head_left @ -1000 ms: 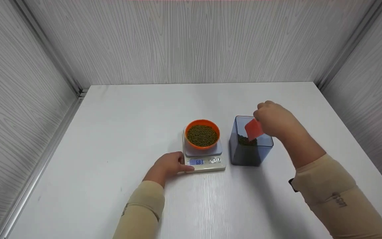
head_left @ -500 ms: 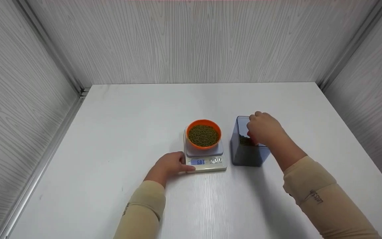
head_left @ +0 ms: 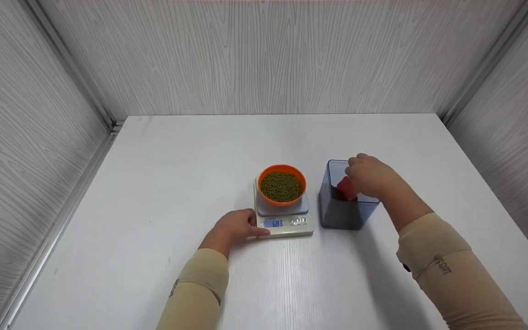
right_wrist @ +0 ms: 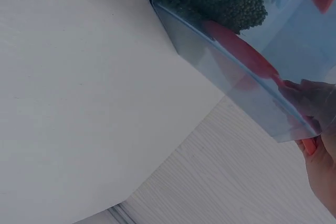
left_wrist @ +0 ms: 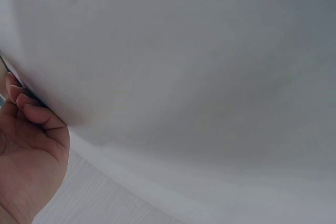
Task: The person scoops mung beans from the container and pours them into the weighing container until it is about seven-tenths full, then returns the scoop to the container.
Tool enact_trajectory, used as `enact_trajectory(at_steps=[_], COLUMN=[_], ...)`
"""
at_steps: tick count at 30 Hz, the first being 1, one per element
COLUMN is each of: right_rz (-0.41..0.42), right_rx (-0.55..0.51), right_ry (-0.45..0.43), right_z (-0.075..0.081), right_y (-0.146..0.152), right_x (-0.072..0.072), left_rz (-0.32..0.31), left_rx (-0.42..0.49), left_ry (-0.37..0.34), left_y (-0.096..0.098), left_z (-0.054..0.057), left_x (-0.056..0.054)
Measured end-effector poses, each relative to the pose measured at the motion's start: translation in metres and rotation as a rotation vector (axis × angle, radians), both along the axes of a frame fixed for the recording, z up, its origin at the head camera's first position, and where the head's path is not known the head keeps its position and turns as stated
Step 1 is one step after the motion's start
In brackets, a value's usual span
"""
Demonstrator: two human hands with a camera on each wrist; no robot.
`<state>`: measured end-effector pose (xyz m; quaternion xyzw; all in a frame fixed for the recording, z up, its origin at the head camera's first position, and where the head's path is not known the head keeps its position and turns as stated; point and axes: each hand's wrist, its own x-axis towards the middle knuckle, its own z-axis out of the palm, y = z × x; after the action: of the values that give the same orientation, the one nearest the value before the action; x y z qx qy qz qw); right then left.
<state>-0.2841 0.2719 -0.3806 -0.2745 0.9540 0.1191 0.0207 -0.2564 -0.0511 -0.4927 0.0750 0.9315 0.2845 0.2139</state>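
A kitchen scale (head_left: 298, 229) with a display that looks like 683 stands near the middle of the table. On its platform sits an orange bowl (head_left: 282, 204) filled with small green beans (head_left: 281, 185). My left hand (head_left: 233, 227) holds the scale's front left corner, thumb along the front edge. In the left wrist view its fingers (left_wrist: 39, 113) look curled. To the right of the scale, my right hand (head_left: 370, 177) grips a red scoop (head_left: 347, 188) by its handle. The scoop's head is inside a clear bluish bin (right_wrist: 210, 64), at the green beans (right_wrist: 231, 1) there.
The white table (head_left: 177, 156) carries the scale and the bin side by side with a narrow gap. Grey wood-grain panels (head_left: 264, 59) enclose the back and both sides.
My right hand has lowered the red scoop into the bin, then drawn back slightly right, showing more of it. The left hand, scale and bowl have stayed put; the display reads the same.
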Motion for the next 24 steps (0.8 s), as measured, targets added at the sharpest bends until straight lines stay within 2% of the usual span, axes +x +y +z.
enact_trajectory(at_steps=[6,12,17,24], right_rz=[-0.018,0.028,0.026,-0.051], right_rx=[-0.148,-0.264,-0.32,-0.343], right_ry=[-0.071,-0.17,-0.263,-0.305], right_z=[0.0,-0.003,-0.006,-0.008], right_y=[0.006,0.011,0.011,0.007], right_x=[0.001,0.001,0.0,0.001], left_rz=[-0.011,-0.011,-0.012,-0.004], left_rx=[-0.007,-0.005,-0.01,-0.007], left_ry=[0.004,-0.002,0.003,0.007], left_y=[0.0,0.0,0.0,0.0], left_z=[-0.001,0.001,-0.001,-0.002], left_x=[-0.001,-0.001,-0.001,-0.002])
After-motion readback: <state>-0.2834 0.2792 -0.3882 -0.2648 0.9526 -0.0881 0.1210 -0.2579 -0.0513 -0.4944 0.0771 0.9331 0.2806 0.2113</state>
